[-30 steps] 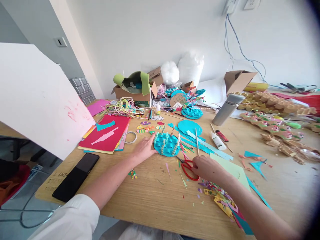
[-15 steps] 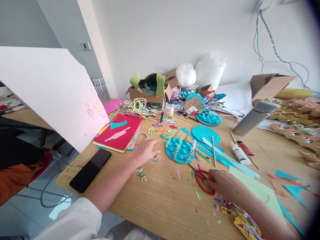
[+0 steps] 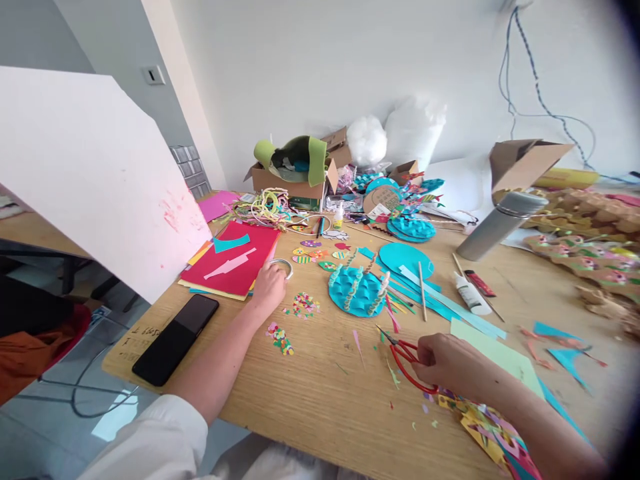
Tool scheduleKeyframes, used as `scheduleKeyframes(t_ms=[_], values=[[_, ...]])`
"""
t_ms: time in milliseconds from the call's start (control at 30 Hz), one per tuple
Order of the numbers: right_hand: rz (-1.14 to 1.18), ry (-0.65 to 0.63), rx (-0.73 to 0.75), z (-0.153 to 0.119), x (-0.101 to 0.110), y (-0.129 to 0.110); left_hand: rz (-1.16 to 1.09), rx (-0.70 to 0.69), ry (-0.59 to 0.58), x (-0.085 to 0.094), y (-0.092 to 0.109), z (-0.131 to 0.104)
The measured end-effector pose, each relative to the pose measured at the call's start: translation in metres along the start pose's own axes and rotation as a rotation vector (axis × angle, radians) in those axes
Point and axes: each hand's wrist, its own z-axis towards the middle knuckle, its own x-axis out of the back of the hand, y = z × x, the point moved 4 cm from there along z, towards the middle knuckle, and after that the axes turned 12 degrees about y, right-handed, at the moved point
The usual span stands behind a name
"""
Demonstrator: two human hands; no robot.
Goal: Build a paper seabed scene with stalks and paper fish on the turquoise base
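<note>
My left hand [image 3: 270, 285] is closed on the near-left edge of a thin whitish ring that looks like a roll of tape [image 3: 289, 267], beside a stack of coloured paper [image 3: 233, 270]. Its fingertips are partly hidden. In my right hand [image 3: 443, 360] are red-handled scissors [image 3: 404, 360], the blades pointing away to the left and slightly parted. Between the hands lies a turquoise disc [image 3: 350, 305] with wavy raised paper and curled strips standing on it. Small confetti pieces [image 3: 305, 305] and a second little pile [image 3: 280, 340] lie nearer me.
A black phone [image 3: 175, 340] lies at the left edge. Paper fish [image 3: 303, 260], a plain turquoise circle [image 3: 405, 260], a glue bottle [image 3: 473, 295] and a grey flask [image 3: 500, 227] are farther back. Paper scraps [image 3: 485, 427] lie at front right. A white board [image 3: 100, 167] leans at left.
My left hand has moved left from above the confetti to the tape roll and closed on it. My right hand has gripped the scissors and drawn their blades back from the turquoise disc.
</note>
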Motion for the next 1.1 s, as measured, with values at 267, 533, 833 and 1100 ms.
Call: scheduleKeyframes(t_ms=[267,533,833,1100], values=[[0.735,-0.103,0.014,-0.03,0.019,-0.014,-0.248,0.116,0.21,0.025,0.005,0.003],[0.923,-0.235,0.086,-0.035,0.006,-0.054,-0.767,0.258,0.297,0.049,0.022,0.001],[1.263,-0.081,0.33,-0.026,0.005,-0.1,-1.273,0.339,0.078,0.05,0.048,-0.016],[1.068,0.607,0.388,-0.017,-0.009,-0.113,-1.084,0.2,-0.051,0.044,0.068,-0.041]])
